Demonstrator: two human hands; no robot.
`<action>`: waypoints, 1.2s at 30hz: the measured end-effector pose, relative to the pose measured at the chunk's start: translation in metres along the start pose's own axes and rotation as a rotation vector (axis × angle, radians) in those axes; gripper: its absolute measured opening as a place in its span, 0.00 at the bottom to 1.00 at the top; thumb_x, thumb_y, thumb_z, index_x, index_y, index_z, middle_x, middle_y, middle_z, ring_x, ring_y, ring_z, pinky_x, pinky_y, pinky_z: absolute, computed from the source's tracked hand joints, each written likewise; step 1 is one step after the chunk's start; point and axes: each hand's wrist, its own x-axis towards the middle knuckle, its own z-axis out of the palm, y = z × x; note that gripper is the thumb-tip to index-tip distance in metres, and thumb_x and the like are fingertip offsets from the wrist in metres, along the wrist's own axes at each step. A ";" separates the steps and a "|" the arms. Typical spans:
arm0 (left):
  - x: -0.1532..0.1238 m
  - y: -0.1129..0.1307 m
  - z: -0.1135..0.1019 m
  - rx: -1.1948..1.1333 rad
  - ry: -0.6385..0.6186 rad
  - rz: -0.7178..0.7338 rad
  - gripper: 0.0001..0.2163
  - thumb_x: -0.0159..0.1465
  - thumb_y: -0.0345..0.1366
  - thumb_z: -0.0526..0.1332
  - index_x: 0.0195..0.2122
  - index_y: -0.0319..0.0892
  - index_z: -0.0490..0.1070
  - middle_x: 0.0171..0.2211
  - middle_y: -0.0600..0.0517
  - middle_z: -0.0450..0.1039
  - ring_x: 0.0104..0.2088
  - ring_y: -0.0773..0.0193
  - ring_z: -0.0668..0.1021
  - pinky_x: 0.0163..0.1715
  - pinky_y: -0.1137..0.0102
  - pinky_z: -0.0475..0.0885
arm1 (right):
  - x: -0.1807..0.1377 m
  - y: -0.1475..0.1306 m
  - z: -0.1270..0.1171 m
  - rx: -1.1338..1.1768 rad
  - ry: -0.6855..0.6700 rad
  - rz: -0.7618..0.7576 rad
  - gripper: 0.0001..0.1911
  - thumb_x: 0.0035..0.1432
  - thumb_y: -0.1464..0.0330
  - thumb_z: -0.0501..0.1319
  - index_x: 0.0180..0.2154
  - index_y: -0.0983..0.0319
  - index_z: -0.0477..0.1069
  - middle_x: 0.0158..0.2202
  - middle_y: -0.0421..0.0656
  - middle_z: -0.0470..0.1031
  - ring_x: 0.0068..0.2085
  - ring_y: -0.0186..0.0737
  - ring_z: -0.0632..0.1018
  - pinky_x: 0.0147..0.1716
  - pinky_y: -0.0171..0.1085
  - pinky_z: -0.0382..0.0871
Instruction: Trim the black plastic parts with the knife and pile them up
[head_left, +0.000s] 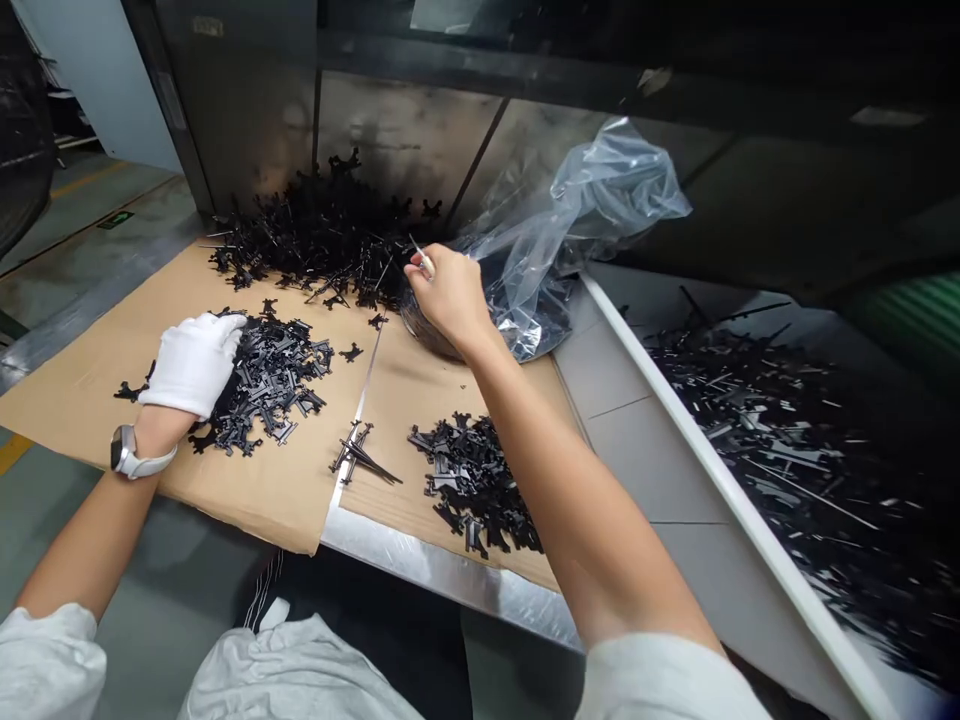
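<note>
My left hand (193, 362), in a white glove, rests at the left edge of a pile of small black plastic parts (281, 375). Its fingers are curled together, and whatever they grip is hidden. My bare right hand (450, 290) is closed on a small thin pointed tool (426, 262) with a pale handle, of which only a short length shows. It is held above the cardboard, between a large heap of black parts (322, 230) and a clear plastic bag (540, 320). Closer to me lies another pile of black parts (472, 480), partly covered by my right forearm.
Cardboard sheets (82, 400) cover the metal-edged table (435, 560). A few joined black pieces with long thin stems (360, 458) lie at the seam. On the right, a white-edged partition (675, 420) borders a bin of black scraps (810, 450). A dark panel (405, 130) stands behind.
</note>
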 end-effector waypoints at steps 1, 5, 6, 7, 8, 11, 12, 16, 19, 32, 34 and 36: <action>0.000 0.000 0.000 -0.033 0.017 -0.010 0.21 0.69 0.38 0.47 0.58 0.42 0.71 0.49 0.39 0.77 0.49 0.43 0.77 0.46 0.56 0.69 | 0.018 0.002 0.009 0.004 0.032 0.015 0.13 0.64 0.70 0.56 0.47 0.66 0.73 0.43 0.55 0.76 0.45 0.52 0.76 0.47 0.47 0.66; -0.005 -0.002 -0.002 -0.144 0.086 -0.052 0.21 0.68 0.39 0.51 0.59 0.38 0.69 0.48 0.40 0.77 0.48 0.45 0.77 0.49 0.56 0.71 | 0.063 -0.003 0.029 0.010 0.061 0.048 0.13 0.63 0.69 0.57 0.47 0.66 0.72 0.46 0.57 0.73 0.50 0.55 0.74 0.51 0.52 0.65; -0.007 -0.004 -0.003 -0.166 0.103 -0.058 0.21 0.68 0.39 0.52 0.58 0.38 0.69 0.47 0.40 0.77 0.48 0.45 0.78 0.49 0.56 0.71 | 0.069 -0.007 0.030 0.008 0.081 0.038 0.12 0.63 0.69 0.57 0.46 0.66 0.72 0.46 0.57 0.72 0.50 0.56 0.74 0.51 0.52 0.65; -0.008 -0.005 -0.003 -0.187 0.119 -0.061 0.21 0.68 0.40 0.52 0.58 0.37 0.70 0.46 0.40 0.77 0.47 0.45 0.78 0.49 0.55 0.71 | 0.073 -0.012 0.030 0.002 0.108 0.022 0.11 0.64 0.68 0.56 0.45 0.65 0.72 0.47 0.57 0.72 0.50 0.56 0.74 0.51 0.53 0.66; -0.010 -0.006 -0.004 -0.207 0.137 -0.063 0.21 0.68 0.40 0.53 0.57 0.37 0.70 0.46 0.41 0.77 0.47 0.45 0.78 0.50 0.55 0.71 | 0.078 -0.019 0.030 -0.006 0.139 0.002 0.12 0.64 0.67 0.56 0.45 0.65 0.71 0.49 0.57 0.71 0.50 0.56 0.74 0.51 0.53 0.66; -0.012 -0.007 -0.003 -0.273 0.168 -0.052 0.20 0.68 0.40 0.54 0.56 0.37 0.71 0.46 0.41 0.78 0.47 0.46 0.79 0.50 0.54 0.72 | 0.091 -0.043 0.030 -0.044 0.118 -0.015 0.17 0.65 0.61 0.57 0.49 0.66 0.70 0.51 0.58 0.70 0.50 0.58 0.75 0.50 0.54 0.67; -0.013 -0.007 -0.002 -0.292 0.171 -0.045 0.19 0.68 0.40 0.54 0.55 0.37 0.72 0.46 0.41 0.78 0.47 0.46 0.79 0.50 0.54 0.72 | 0.095 -0.051 0.032 -0.055 0.068 -0.004 0.18 0.64 0.60 0.58 0.48 0.66 0.70 0.50 0.58 0.71 0.49 0.58 0.76 0.49 0.54 0.68; -0.015 -0.005 0.002 -0.331 0.182 -0.014 0.18 0.68 0.39 0.54 0.54 0.36 0.73 0.44 0.41 0.79 0.46 0.45 0.79 0.50 0.53 0.72 | 0.111 -0.075 0.046 -0.064 -0.070 0.019 0.16 0.60 0.62 0.62 0.46 0.67 0.72 0.46 0.57 0.74 0.49 0.58 0.77 0.47 0.52 0.70; -0.019 -0.006 0.004 -0.369 0.192 0.014 0.18 0.69 0.39 0.54 0.54 0.36 0.73 0.44 0.41 0.79 0.45 0.46 0.80 0.49 0.53 0.73 | 0.118 -0.082 0.053 -0.065 -0.071 0.009 0.13 0.59 0.67 0.61 0.45 0.66 0.73 0.46 0.58 0.74 0.49 0.59 0.77 0.47 0.52 0.70; -0.026 -0.013 0.009 -0.636 0.117 -0.027 0.17 0.68 0.41 0.53 0.51 0.39 0.74 0.47 0.43 0.78 0.44 0.53 0.79 0.52 0.56 0.71 | 0.151 -0.057 0.028 0.328 0.243 0.145 0.15 0.64 0.68 0.48 0.34 0.63 0.72 0.32 0.47 0.75 0.36 0.42 0.77 0.38 0.41 0.70; -0.025 -0.010 0.007 -0.750 0.094 -0.054 0.16 0.67 0.42 0.54 0.49 0.40 0.74 0.46 0.44 0.78 0.43 0.56 0.79 0.52 0.59 0.71 | 0.139 -0.056 0.031 0.456 0.161 0.120 0.11 0.62 0.68 0.51 0.31 0.62 0.71 0.28 0.43 0.73 0.30 0.37 0.75 0.33 0.36 0.68; -0.018 -0.005 0.005 -0.905 0.040 -0.113 0.16 0.66 0.43 0.56 0.49 0.41 0.74 0.45 0.46 0.78 0.42 0.59 0.79 0.50 0.62 0.72 | 0.124 -0.055 0.036 0.518 0.107 0.108 0.08 0.58 0.68 0.54 0.29 0.62 0.69 0.25 0.40 0.71 0.25 0.33 0.71 0.28 0.34 0.66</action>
